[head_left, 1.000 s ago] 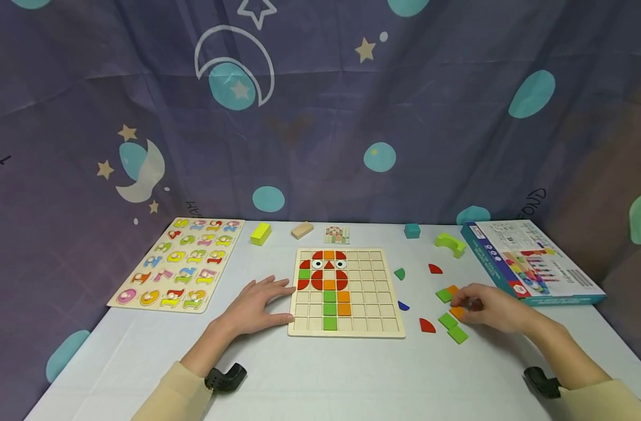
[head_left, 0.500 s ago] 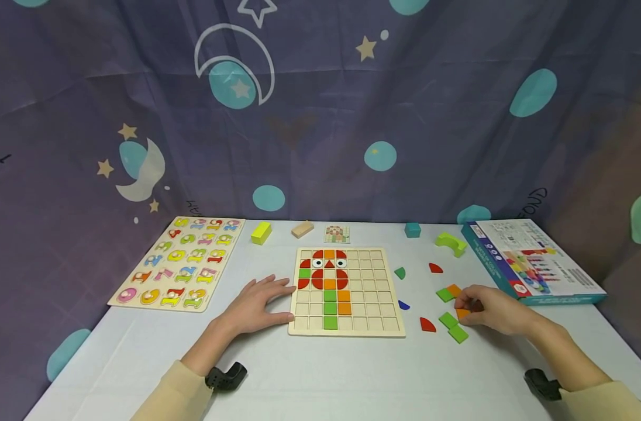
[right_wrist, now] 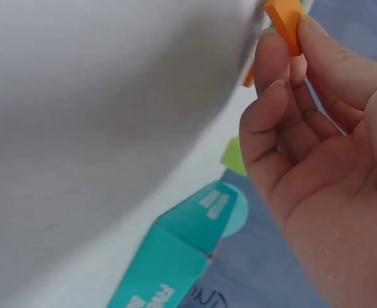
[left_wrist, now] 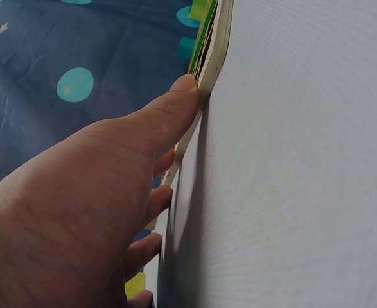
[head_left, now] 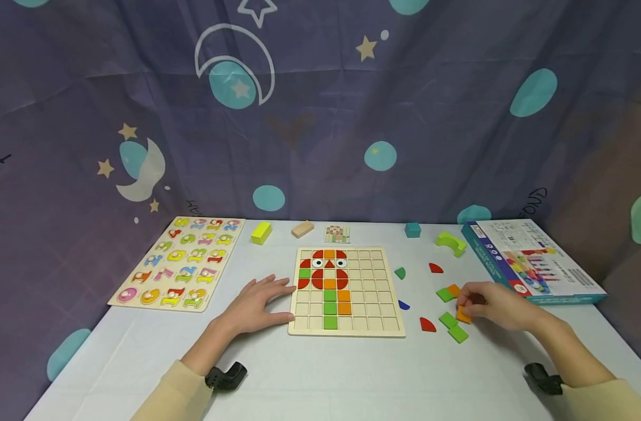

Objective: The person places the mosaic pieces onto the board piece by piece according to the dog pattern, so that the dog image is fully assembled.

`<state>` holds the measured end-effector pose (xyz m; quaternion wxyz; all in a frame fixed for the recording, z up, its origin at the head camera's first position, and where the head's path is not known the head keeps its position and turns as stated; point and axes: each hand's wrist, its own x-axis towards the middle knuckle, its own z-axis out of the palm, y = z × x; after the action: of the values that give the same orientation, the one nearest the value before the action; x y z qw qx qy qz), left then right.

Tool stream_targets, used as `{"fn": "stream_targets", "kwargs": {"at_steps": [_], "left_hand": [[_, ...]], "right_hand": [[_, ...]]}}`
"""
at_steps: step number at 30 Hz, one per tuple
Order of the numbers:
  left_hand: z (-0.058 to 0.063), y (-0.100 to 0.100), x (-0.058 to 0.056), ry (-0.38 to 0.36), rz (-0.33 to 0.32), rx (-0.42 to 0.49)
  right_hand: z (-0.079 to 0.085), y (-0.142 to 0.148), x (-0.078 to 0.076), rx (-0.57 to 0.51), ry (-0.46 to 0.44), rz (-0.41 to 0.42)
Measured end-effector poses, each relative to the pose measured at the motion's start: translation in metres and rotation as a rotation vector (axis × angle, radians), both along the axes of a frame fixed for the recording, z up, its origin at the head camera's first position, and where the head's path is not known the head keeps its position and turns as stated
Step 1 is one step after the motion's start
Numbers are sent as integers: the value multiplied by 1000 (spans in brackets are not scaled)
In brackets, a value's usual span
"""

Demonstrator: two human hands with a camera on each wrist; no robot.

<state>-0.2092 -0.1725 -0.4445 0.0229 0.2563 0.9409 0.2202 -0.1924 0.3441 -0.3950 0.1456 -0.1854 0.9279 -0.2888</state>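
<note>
My left hand (head_left: pixel 257 305) rests beside the wooden grid board (head_left: pixel 373 292), thumb and fingertips at its left edge, fingers spread and relaxed. In the left wrist view the thumb (left_wrist: pixel 175 106) presses the board's edge. Red, green and orange tiles plus two eye pieces fill some of the board's left squares. On the right, my right hand (head_left: pixel 496 307) pinches an orange square tile (right_wrist: pixel 286 22) between thumb and fingers. Close by lie green square tiles (head_left: pixel 458 334), another orange tile (head_left: pixel 454 289) and red quarter-circle pieces (head_left: pixel 427 325).
A number puzzle board (head_left: pixel 175 263) lies at the left. Behind the grid board are a yellow block (head_left: pixel 261 233), a wooden block (head_left: pixel 302 229) and a pattern card (head_left: pixel 337 234). A teal cube (head_left: pixel 412 230), a green arch (head_left: pixel 450 244) and a box (head_left: pixel 536 263) stand at the right.
My right hand has shifted slightly right with the orange tile, which now tilts up in its fingers. The left hand stays in place at the board.
</note>
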Motion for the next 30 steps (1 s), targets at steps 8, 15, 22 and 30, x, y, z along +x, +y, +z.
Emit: {"fn": "stream_targets", "kwargs": {"at_steps": [8,15,22,30], "left_hand": [[1,0,-1,4,0,-6],[0,1,-2,1,-1,-4],[0,0,0,-5,4,-9],[0,-1,0,3,-3,-2]], "right_hand": [[14,-29,-8,-33,17,6],[19,-71,-21,-68,6,29],[16,-114,-37,-112,36,87],[10,-153,-52,-110,54,126]]}}
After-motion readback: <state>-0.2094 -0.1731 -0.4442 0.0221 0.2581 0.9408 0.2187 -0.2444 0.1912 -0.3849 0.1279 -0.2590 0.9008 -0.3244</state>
